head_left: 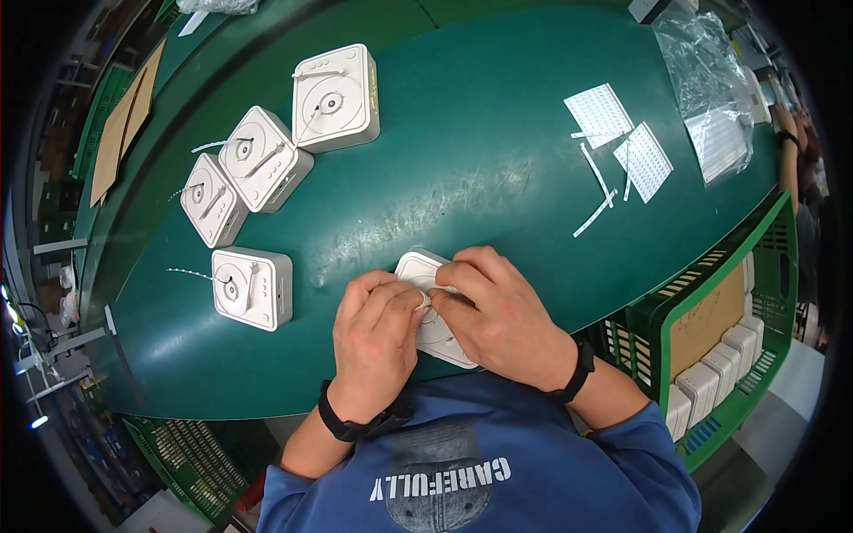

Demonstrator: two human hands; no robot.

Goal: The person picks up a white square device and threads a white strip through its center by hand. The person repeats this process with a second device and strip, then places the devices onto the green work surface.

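Our left hand [375, 329], right hand [506, 320]: fingertips bent inward together, gripping what we cannot tell | white device [435, 338] beneath, at green table's [498, 115] near edge, middle hidden by our fingers | four like devices [259, 290] leftward | label sheets [601, 114], plastic bag [706, 80] far right | green crate [647, 322] holding white units [721, 362], right

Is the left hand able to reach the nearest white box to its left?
Probably yes: only green tabletop shows between the left hand and that white box, though it's busy with another box.
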